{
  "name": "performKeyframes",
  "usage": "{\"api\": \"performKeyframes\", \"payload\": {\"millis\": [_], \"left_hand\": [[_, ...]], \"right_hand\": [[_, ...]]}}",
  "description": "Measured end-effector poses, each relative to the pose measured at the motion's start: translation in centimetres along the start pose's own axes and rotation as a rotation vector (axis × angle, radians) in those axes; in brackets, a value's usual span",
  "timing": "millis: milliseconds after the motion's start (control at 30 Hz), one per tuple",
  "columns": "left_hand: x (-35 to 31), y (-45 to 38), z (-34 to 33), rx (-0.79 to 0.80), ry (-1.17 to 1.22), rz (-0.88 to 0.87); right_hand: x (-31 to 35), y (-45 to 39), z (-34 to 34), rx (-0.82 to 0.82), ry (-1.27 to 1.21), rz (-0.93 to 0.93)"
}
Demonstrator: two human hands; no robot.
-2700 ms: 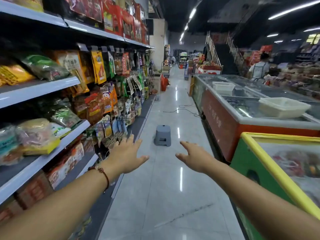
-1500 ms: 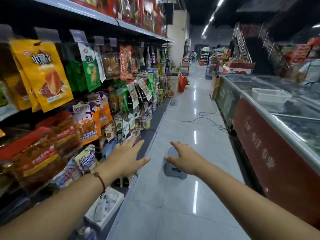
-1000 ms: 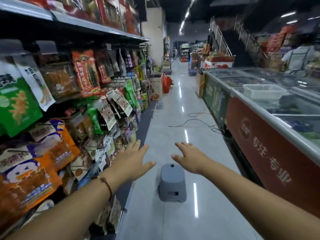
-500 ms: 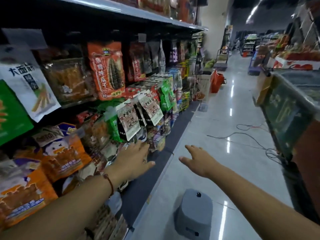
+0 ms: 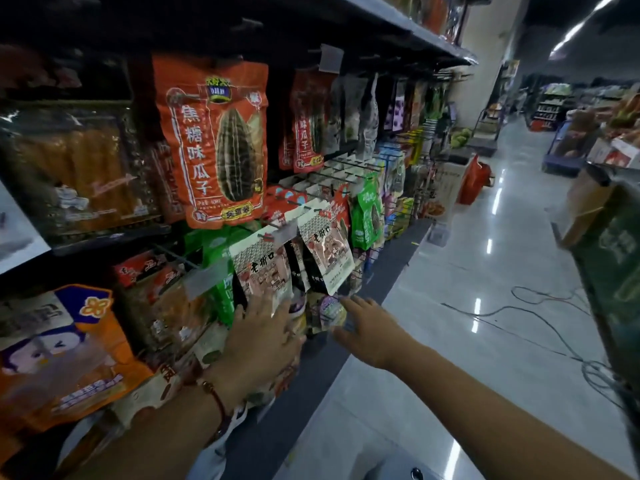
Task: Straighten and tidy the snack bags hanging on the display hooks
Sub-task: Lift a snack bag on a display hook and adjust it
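Snack bags hang on display hooks along the shelving at my left. Two white-and-black patterned bags hang side by side: the left one (image 5: 261,268) and the right one (image 5: 327,251). My left hand (image 5: 263,337), fingers spread, lies flat against the lower edge of the left patterned bag. My right hand (image 5: 367,327) is open, its fingertips just under the right patterned bag, near a small purple packet (image 5: 329,308). A big orange sunflower-seed bag (image 5: 214,140) hangs above. A green bag (image 5: 367,209) hangs further right.
A metal shelf edge (image 5: 415,26) runs overhead. Orange bags with a penguin picture (image 5: 59,344) hang at the lower left. A grey step stool (image 5: 412,471) stands on the tiled floor below my right arm. Cables (image 5: 540,306) trail across the aisle. A freezer chest (image 5: 613,271) stands at the right.
I have walked along the aisle and turned toward the hooks. Both hands moved from mid-air up to the patterned bags; my left palm now touches one.
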State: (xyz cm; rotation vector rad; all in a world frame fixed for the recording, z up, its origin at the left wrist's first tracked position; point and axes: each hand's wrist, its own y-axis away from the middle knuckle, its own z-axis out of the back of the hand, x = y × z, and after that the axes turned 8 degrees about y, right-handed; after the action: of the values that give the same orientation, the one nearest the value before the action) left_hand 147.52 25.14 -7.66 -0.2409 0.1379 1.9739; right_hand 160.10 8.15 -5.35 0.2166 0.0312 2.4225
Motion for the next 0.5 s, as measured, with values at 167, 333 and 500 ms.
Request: {"api": "performKeyframes", "payload": {"millis": [167,333,500], "left_hand": [[2.0,-3.3,0.6,-0.031,0.004,0.104],[2.0,-5.2,0.5,-0.053,-0.001,0.171],[1.6,-8.3,-0.9,-0.119,-0.017,0.280]], "right_hand": [[-0.8,-7.4,1.2,0.028,-0.022,0.078],[-1.9,-13.3,2.1,0.055,-0.011,0.200],[-3.4,-19.9,3.1,0.011,0.023,0.399]]}}
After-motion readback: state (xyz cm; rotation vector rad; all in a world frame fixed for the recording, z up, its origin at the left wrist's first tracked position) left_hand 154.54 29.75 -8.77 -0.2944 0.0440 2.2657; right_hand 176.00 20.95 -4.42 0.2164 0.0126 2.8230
